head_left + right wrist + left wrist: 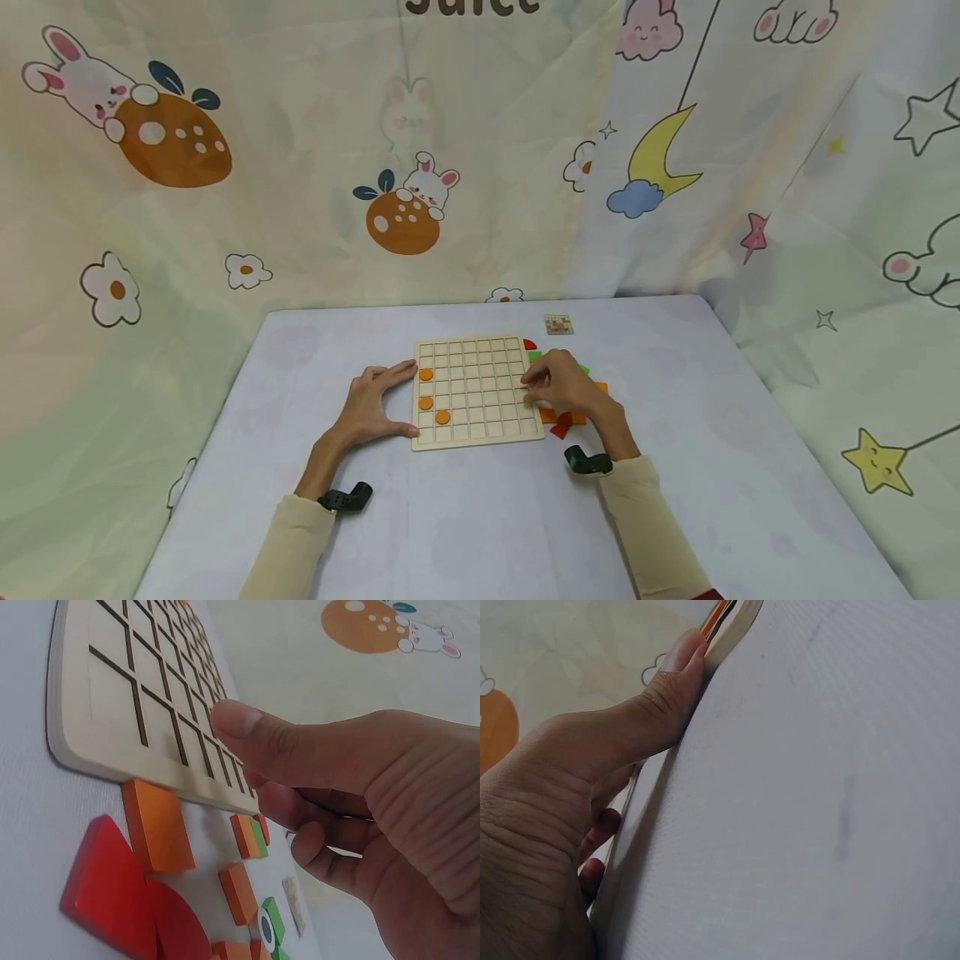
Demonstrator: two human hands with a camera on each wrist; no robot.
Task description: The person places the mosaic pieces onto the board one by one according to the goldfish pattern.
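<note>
A pale wooden grid board (480, 444) lies on the table with three orange discs (443, 417) in its left columns. My left hand (369, 406) is at its left side, thumb and fingers spread wide, their tips touching the edge. In the left wrist view the thumb (649, 712) presses along the board's side. Over the right edge hovers my right hand (562, 382), fingers loosely bent, a gap between thumb and index finger with no piece visible in it. Below it in the right wrist view lie orange blocks (156, 825) and red pieces (109, 889).
Several green pieces (273, 919) lie among the loose blocks right of the board, partly hidden by the right hand in the head view. A small patterned card (558, 325) lies behind them. Printed cloth (300, 167) hangs beyond the white table (465, 533).
</note>
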